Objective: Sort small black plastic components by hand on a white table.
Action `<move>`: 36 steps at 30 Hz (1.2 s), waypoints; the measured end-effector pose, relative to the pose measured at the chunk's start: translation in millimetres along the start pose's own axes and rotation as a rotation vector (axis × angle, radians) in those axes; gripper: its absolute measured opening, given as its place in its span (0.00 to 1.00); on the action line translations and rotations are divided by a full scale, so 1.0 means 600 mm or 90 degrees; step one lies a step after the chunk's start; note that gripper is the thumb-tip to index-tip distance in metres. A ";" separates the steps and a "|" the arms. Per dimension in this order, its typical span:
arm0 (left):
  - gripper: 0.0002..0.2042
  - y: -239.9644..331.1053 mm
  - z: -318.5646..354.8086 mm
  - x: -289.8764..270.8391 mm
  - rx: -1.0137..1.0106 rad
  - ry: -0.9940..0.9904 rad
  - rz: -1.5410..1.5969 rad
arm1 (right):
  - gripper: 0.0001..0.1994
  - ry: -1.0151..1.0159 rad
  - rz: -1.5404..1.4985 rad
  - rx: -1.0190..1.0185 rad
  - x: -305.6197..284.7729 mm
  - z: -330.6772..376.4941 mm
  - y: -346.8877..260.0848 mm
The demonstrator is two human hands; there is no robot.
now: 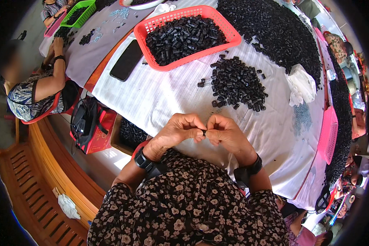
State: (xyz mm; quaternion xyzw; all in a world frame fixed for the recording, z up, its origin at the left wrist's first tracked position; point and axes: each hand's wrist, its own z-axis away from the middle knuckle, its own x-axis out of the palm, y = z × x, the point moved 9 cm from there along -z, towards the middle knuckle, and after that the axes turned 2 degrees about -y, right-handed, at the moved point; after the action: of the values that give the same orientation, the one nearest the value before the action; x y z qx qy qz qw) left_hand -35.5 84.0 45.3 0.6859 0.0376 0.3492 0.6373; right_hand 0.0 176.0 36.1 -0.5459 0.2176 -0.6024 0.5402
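Just above the near edge of the cloth-covered table, my left hand (pixel 178 132) and my right hand (pixel 230 136) meet, thumbs and forefingers pinched together. Between the fingertips is a small black plastic piece (pixel 204 132), mostly hidden by them. Beyond the hands lies a loose pile of short black cylindrical pieces (pixel 238 84). Past that pile, a coral-red perforated basket (pixel 148 61) holds many larger black pieces (pixel 184 37). Small clear or silvery bits (pixel 301 119) are scattered on the white cloth (pixel 164 96) to the right.
A black phone (pixel 127 60) lies left of the basket. Crumpled white tissue (pixel 301 84) rests beside a large spread of black pieces (pixel 274 30). A pink basket (pixel 329 133) stands at the right edge. Another person (pixel 41 88) sits at left, near a green basket (pixel 81 14) and a wooden bench (pixel 41 180).
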 end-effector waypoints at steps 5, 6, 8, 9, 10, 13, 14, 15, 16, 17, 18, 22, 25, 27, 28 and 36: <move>0.03 -0.010 0.004 -0.015 0.016 0.035 0.049 | 0.04 -0.023 0.022 -0.007 0.013 -0.005 -0.010; 0.04 -0.013 0.004 -0.020 0.020 0.055 0.077 | 0.04 0.038 0.142 -0.076 0.006 0.000 -0.028; 0.04 -0.018 -0.001 -0.020 0.016 0.053 0.105 | 0.02 0.119 0.301 -0.206 0.005 0.013 -0.057; 0.05 -0.021 -0.003 -0.020 0.009 0.047 0.133 | 0.02 0.114 0.302 -0.206 0.007 0.010 -0.056; 0.05 -0.030 -0.005 -0.021 -0.013 0.054 0.140 | 0.02 0.109 0.264 -0.196 0.005 0.008 -0.054; 0.05 -0.045 -0.002 -0.020 -0.059 0.035 0.166 | 0.02 0.108 0.269 -0.196 0.002 0.008 -0.047; 0.05 -0.047 -0.001 -0.023 -0.056 0.039 0.166 | 0.02 0.116 0.310 -0.206 0.001 0.009 -0.048; 0.05 -0.052 0.000 -0.023 -0.065 0.032 0.164 | 0.02 0.111 0.311 -0.206 0.002 0.008 -0.049; 0.06 -0.055 -0.001 -0.024 -0.073 0.023 0.161 | 0.02 0.096 0.381 -0.251 0.012 0.010 -0.063; 0.06 -0.055 0.000 -0.027 -0.069 0.024 0.159 | 0.02 0.081 0.451 -0.297 0.021 0.012 -0.075; 0.06 -0.061 0.004 -0.024 -0.090 0.009 0.157 | 0.02 0.078 0.453 -0.299 0.020 0.013 -0.078; 0.07 -0.067 0.009 -0.018 -0.094 -0.016 0.130 | 0.04 -0.012 0.437 -0.139 0.006 -0.007 -0.045; 0.06 -0.061 0.006 -0.018 -0.077 -0.014 0.093 | 0.05 -0.034 0.346 -0.040 -0.003 -0.014 -0.022; 0.05 -0.049 0.007 -0.024 -0.047 -0.014 0.054 | 0.06 -0.035 0.320 -0.011 0.002 -0.016 -0.011; 0.05 -0.046 0.006 -0.023 -0.048 -0.014 0.056 | 0.07 -0.016 0.286 -0.016 0.001 -0.016 -0.012; 0.04 -0.037 0.000 -0.031 -0.002 -0.021 0.118 | 0.04 -0.068 0.580 -0.140 0.002 -0.048 -0.074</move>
State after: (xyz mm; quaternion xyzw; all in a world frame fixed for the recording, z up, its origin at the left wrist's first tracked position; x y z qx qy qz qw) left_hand -40.7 79.0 17.2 0.6908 -0.0369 0.3956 0.6041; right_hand -43.8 179.6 65.4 -0.4791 0.4693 -0.2480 0.6991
